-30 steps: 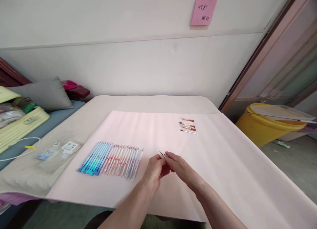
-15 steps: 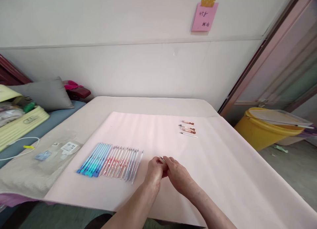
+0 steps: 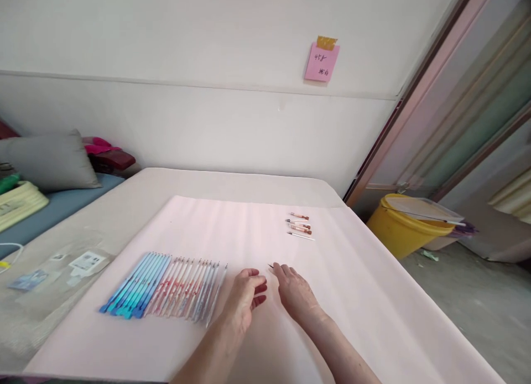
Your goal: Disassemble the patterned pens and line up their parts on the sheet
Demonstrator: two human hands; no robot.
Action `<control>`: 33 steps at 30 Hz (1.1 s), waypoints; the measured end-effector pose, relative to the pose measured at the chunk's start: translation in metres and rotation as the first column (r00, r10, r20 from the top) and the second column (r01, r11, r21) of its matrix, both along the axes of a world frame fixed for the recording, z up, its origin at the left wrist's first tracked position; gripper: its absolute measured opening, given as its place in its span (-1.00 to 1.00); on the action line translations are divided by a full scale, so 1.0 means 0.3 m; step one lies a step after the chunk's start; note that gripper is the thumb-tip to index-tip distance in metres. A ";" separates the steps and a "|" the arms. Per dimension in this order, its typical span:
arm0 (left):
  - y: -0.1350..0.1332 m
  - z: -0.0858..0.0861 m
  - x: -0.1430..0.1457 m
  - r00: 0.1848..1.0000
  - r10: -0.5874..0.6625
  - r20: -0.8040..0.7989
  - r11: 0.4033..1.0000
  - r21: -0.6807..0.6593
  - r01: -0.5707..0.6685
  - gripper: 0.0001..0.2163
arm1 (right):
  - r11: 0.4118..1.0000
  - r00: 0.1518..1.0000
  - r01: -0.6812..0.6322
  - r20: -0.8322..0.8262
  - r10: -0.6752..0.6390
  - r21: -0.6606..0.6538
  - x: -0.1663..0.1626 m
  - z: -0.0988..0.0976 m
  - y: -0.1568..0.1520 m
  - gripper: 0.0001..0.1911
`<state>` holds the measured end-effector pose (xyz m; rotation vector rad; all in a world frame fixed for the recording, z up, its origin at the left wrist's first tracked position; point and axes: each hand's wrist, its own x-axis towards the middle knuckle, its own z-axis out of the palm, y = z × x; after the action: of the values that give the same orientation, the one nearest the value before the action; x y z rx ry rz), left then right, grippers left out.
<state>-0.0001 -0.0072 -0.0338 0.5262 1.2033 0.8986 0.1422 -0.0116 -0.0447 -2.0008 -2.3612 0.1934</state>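
Over the middle of the pink sheet, my left hand [image 3: 244,295] holds nothing, its fingers curved and apart. Just to its right, my right hand [image 3: 296,290] is closed around a slim pen [image 3: 270,266]; only the dark pointed tip sticks out past the fingers, and the rest is hidden. Left of my hands lies a neat row of pens side by side: blue pens [image 3: 136,284] at the left end, then clear pens with red and pink patterns [image 3: 178,287]. Farther back on the right, several brown-capped and white pens [image 3: 299,227] lie in a loose group.
The pink sheet [image 3: 232,223] covers much of the cloth-topped table. Clear plastic packaging [image 3: 62,268] with labels lies at the left. Beyond the table's right edge stands a yellow bin [image 3: 390,229]. A grey pillow [image 3: 53,160] rests at the left. A pink note [image 3: 322,63] hangs on the wall.
My hands were together and have come apart. The left has let go and moved left with its fingers opening, while the right keeps the pen. The view has shifted right and up.
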 end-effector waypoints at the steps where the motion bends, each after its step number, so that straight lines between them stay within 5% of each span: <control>1: 0.009 0.008 -0.011 1.000 0.010 0.008 1.000 0.003 -0.010 -0.71 | 1.000 1.000 0.006 0.024 -0.007 0.021 0.015 -0.013 0.011 -0.54; 17: 0.063 0.082 -0.099 0.986 0.069 0.154 0.997 0.025 -0.073 -0.82 | 0.995 0.978 0.003 0.208 -0.023 0.099 0.278 -0.058 0.360 -0.66; 33: 0.094 0.063 -0.106 0.980 0.108 0.169 0.994 0.007 -0.111 -0.81 | 0.980 0.970 0.083 0.213 -0.121 0.180 0.312 -0.030 0.341 -0.64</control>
<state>-0.0318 0.0210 -0.0150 0.3917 1.0798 1.0269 0.2357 0.0905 -0.0539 -2.1533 -2.2945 -0.2418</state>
